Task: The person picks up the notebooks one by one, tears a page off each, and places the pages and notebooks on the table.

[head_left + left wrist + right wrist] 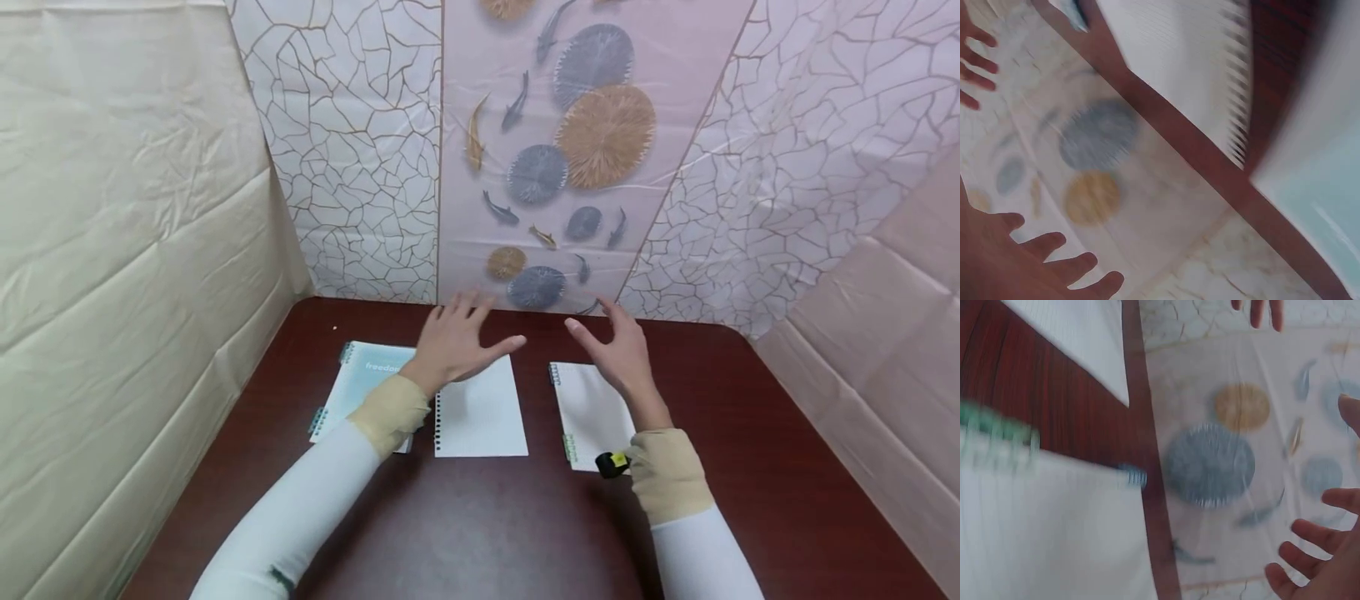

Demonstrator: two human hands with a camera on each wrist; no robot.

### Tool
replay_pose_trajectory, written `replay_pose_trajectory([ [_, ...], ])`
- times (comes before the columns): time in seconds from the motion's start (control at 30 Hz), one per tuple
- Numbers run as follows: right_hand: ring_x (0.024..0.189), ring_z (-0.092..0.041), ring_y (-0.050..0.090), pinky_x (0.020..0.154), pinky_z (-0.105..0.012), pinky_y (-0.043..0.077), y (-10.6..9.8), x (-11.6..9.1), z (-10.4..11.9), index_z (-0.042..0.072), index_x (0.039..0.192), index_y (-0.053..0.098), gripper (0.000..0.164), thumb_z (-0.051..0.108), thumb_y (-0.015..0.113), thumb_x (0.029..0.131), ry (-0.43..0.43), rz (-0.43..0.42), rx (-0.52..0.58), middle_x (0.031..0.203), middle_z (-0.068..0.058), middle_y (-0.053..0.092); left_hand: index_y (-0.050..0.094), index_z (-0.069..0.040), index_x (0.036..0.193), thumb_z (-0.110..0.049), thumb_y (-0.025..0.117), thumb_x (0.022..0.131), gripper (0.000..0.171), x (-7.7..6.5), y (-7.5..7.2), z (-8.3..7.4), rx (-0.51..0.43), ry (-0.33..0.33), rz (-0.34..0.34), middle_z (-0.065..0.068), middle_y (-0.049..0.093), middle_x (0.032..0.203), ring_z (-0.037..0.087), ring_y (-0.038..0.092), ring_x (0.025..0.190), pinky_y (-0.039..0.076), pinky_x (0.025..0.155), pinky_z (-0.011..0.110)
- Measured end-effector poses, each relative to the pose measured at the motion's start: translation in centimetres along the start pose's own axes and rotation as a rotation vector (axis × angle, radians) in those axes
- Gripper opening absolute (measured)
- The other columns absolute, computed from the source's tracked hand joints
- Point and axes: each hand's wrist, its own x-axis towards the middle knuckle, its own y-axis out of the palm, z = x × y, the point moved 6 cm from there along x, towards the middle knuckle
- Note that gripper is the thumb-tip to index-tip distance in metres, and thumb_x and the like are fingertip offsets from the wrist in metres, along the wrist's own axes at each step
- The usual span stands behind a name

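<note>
My left hand (455, 346) hovers with fingers spread above the far part of a sheet of white ruled paper (480, 417) with holes down its left edge. Left of that sheet lies a pale blue notebook cover (371, 379) marked "freedom", partly hidden by my left forearm, with teal binder clips (318, 419) on its left edge. My right hand (622, 354), fingers apart and holding nothing, is raised over a second stack of white paper (592, 408). A green binding clip (997, 428) and a blue one (1132, 475) sit on that stack's edge in the right wrist view.
A dark red-brown table (480, 525) runs back to a wall hanging (525, 208) printed with fish and lily pads. Pale padded walls (135, 250) stand on both sides. A small black and yellow object (612, 463) is by my right wrist.
</note>
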Motion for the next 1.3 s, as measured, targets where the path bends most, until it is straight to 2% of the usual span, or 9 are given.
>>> replay_pose_trajectory([
  [0.13, 0.151, -0.047, 0.035, 0.115, -0.069, 0.035, -1.1, -0.4, -2.5, 0.020, 0.170, 0.026, 0.094, 0.071, 0.059, 0.098, 0.071, 0.070, 0.010, 0.166, -0.024, 0.036, 0.013, -0.036, 0.172, -0.098, 0.022, 0.086, 0.106, 0.9, 2.0, -4.0, 0.018, 0.057, 0.063, -0.001, 0.010, 0.179, 0.034, 0.011, 0.163, 0.019, 0.126, 0.062],
  [0.23, 0.151, -0.049, 0.034, 0.113, -0.070, 0.037, -1.5, -0.6, -4.1, 0.020, 0.171, 0.020, 0.098, 0.074, 0.056, 0.098, 0.119, 0.139, -0.010, 0.166, -0.026, 0.034, 0.009, -0.038, 0.171, -0.098, 0.025, 0.087, 0.105, 1.3, 3.7, -6.3, 0.026, 0.077, 0.126, -0.003, 0.006, 0.179, 0.033, 0.008, 0.164, 0.019, 0.126, 0.063],
  [0.47, 0.146, -0.052, 0.039, 0.112, -0.071, 0.038, -2.5, -0.9, -7.5, 0.012, 0.170, 0.021, 0.106, 0.081, 0.050, 0.095, 0.220, 0.231, -0.071, 0.160, -0.032, 0.040, 0.013, -0.036, 0.172, -0.098, 0.029, 0.086, 0.107, 1.5, 6.9, -9.9, 0.036, 0.111, 0.190, -0.001, 0.011, 0.179, 0.033, 0.011, 0.163, 0.022, 0.125, 0.062],
  [0.67, 0.143, -0.053, 0.043, 0.112, -0.069, 0.039, -2.8, -1.6, -9.4, 0.005, 0.168, 0.023, 0.110, 0.084, 0.047, 0.095, 0.321, 0.309, -0.084, 0.159, -0.036, 0.039, 0.016, -0.035, 0.171, -0.099, 0.031, 0.084, 0.109, 0.9, 9.3, -11.5, 0.030, 0.132, 0.288, -0.001, 0.010, 0.179, 0.031, 0.004, 0.164, 0.017, 0.127, 0.061],
  [0.77, 0.139, -0.051, 0.048, 0.109, -0.063, 0.046, -2.7, -2.2, -10.3, 0.000, 0.166, 0.026, 0.108, 0.079, 0.051, 0.097, 0.394, 0.343, -0.013, 0.158, -0.035, 0.040, 0.015, -0.034, 0.172, -0.098, 0.034, 0.085, 0.110, 0.4, 10.3, -12.0, 0.058, 0.145, 0.349, 0.000, 0.009, 0.179, 0.032, 0.002, 0.164, 0.017, 0.127, 0.061],
  [0.9, 0.131, -0.045, 0.053, 0.105, -0.054, 0.053, -2.6, -3.0, -11.0, -0.006, 0.160, 0.034, 0.095, 0.066, 0.056, 0.102, 0.503, 0.359, 0.094, 0.149, -0.034, 0.047, 0.017, -0.034, 0.171, -0.097, 0.044, 0.082, 0.112, -0.3, 11.6, -12.4, 0.086, 0.145, 0.450, -0.001, 0.009, 0.179, 0.031, 0.000, 0.164, 0.016, 0.128, 0.059],
  [1.0, 0.128, -0.043, 0.055, 0.104, -0.052, 0.054, -2.9, -3.6, -11.3, -0.009, 0.157, 0.035, 0.090, 0.060, 0.056, 0.105, 0.554, 0.362, 0.117, 0.145, -0.034, 0.050, 0.019, -0.033, 0.171, -0.095, 0.052, 0.081, 0.114, -0.9, 11.9, -12.9, 0.091, 0.150, 0.501, -0.001, 0.010, 0.179, 0.031, 0.000, 0.164, 0.015, 0.128, 0.058],
  [1.13, 0.116, -0.039, 0.061, 0.096, -0.047, 0.058, -3.2, -4.0, -11.5, -0.012, 0.154, 0.036, 0.088, 0.059, 0.056, 0.105, 0.589, 0.382, 0.108, 0.131, -0.030, 0.056, 0.022, -0.030, 0.171, -0.090, 0.058, 0.083, 0.113, -1.5, 11.6, -13.3, 0.114, 0.166, 0.510, 0.003, 0.012, 0.178, 0.034, 0.003, 0.164, 0.017, 0.128, 0.057],
  [1.3, 0.096, -0.028, 0.066, 0.084, -0.040, 0.059, -3.5, -4.5, -11.8, -0.012, 0.142, 0.050, 0.079, 0.057, 0.058, 0.104, 0.628, 0.412, 0.079, 0.108, -0.019, 0.064, 0.023, -0.032, 0.171, -0.089, 0.060, 0.083, 0.111, -1.7, 11.9, -13.4, 0.156, 0.156, 0.524, 0.005, 0.009, 0.179, 0.036, 0.004, 0.164, 0.018, 0.128, 0.057],
])
